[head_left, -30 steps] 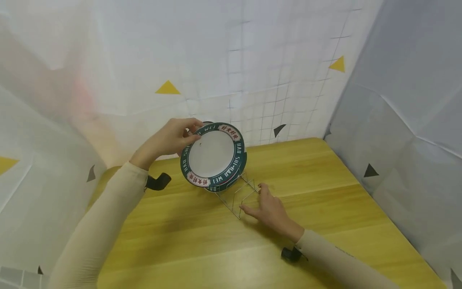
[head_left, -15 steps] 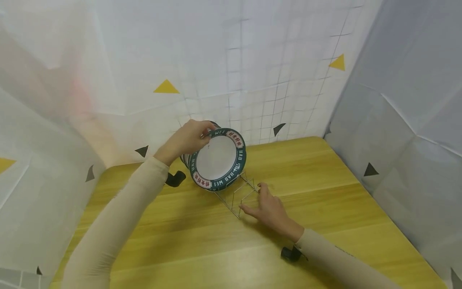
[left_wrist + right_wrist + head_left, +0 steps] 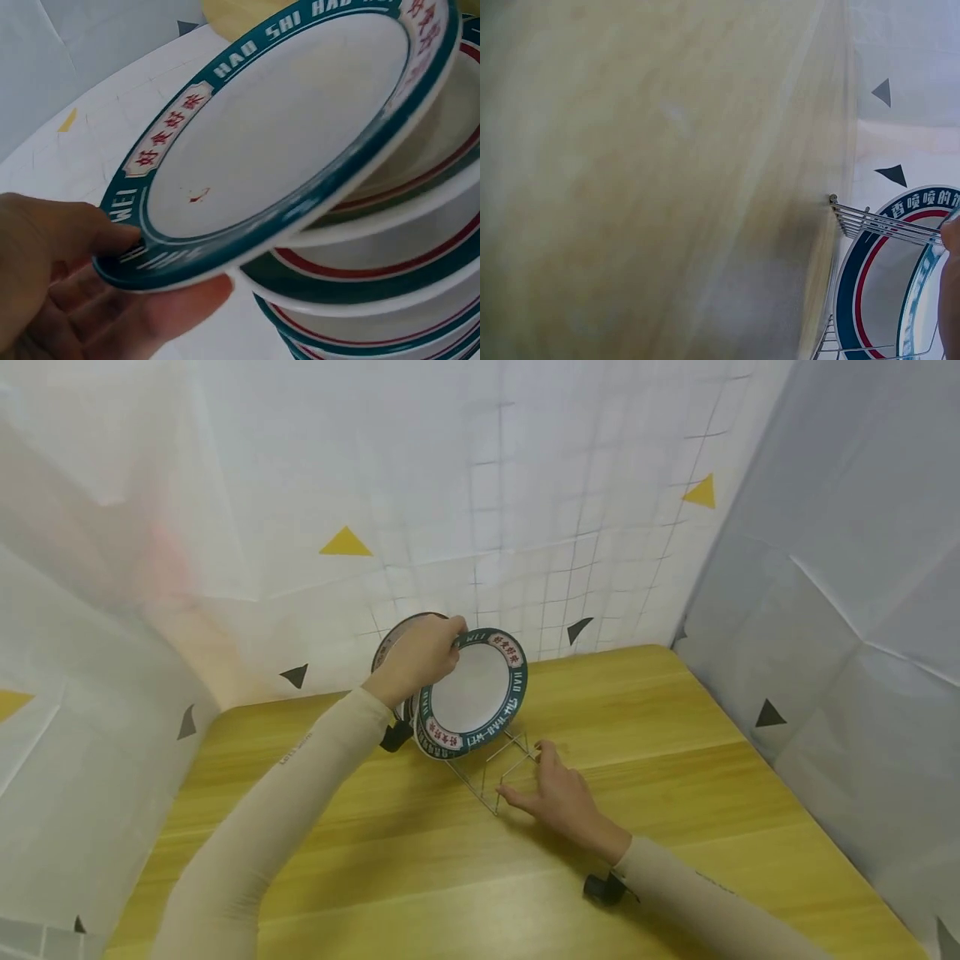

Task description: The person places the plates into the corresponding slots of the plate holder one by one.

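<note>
My left hand pinches the upper rim of a round plate with a dark green lettered border. In the left wrist view this plate is tilted, thumb on its face and fingers beneath, with a small reddish mark near the thumb. Several more plates with green and red bands stand in a row behind it. They sit in a metal wire dish rack, partly hidden by the plates. My right hand holds the rack's near end between thumb and fingers; the right wrist view shows the rack's wires.
The rack stands on a yellow wood-grain table. White sheets with yellow and dark triangles form walls at the back and right. A black wrist camera sits at the right sleeve.
My left hand has moved right with the plate, toward the rack's near end, and the plates behind show more at the left. My right hand has stayed in place on the rack.
</note>
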A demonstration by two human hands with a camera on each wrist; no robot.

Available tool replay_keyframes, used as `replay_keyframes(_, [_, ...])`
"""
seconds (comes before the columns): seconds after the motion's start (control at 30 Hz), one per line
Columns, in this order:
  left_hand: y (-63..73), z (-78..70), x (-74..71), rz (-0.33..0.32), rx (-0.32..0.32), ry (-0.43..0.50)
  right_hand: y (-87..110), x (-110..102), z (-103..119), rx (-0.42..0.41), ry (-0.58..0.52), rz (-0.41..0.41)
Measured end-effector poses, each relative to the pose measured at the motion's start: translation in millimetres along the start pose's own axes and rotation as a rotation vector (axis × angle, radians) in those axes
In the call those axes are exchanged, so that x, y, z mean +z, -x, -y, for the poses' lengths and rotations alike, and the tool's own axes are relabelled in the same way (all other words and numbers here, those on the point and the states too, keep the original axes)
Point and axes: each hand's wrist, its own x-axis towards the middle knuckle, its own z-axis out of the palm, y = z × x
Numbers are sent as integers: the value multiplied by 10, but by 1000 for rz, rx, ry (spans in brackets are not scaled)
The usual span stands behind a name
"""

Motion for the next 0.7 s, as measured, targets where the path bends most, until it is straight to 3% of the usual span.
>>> replay_keyframes(0.17, [-9, -37, 49, -39, -17, 54, 1, 4, -1, -3, 3, -1])
replay_keyframes(0.7, [48, -40, 68, -47, -44, 99, 23, -39, 37, 24, 4, 26])
